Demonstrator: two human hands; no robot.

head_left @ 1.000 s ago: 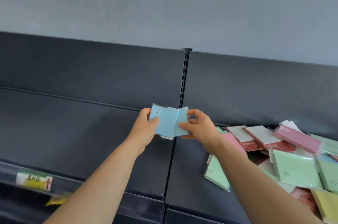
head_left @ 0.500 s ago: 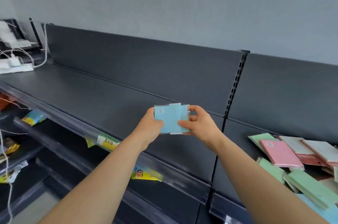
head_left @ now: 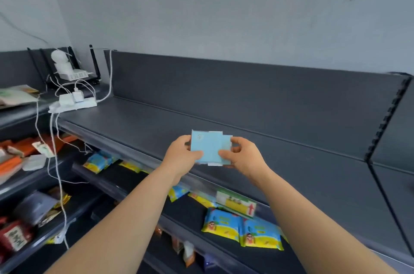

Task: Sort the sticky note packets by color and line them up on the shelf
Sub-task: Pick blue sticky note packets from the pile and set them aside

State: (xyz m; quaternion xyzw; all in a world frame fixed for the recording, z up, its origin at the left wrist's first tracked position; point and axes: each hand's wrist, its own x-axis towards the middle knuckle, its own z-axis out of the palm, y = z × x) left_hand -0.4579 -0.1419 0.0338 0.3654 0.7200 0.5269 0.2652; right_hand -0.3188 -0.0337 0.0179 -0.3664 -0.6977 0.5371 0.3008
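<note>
A small stack of light blue sticky note packets [head_left: 209, 147] is held in front of me, above the front edge of the dark grey shelf [head_left: 170, 126]. My left hand [head_left: 182, 155] grips the stack's left side, thumb on its face. My right hand [head_left: 243, 157] pinches the right side with thumb and fingers. The packets overlap unevenly, with the rear ones sticking out to the right. The pile of other coloured packets is out of view.
A white power strip [head_left: 74, 102] with plugs and cables lies at the shelf's far left end, with a white device [head_left: 67, 70] behind it. A slotted upright [head_left: 389, 117] bounds the shelf on the right. Blue and yellow snack packs [head_left: 242, 229] fill the shelf below.
My view has swung to the left along the shelf. The coloured packet pile has left the frame on the right. Both hands have kept hold of the blue packets.
</note>
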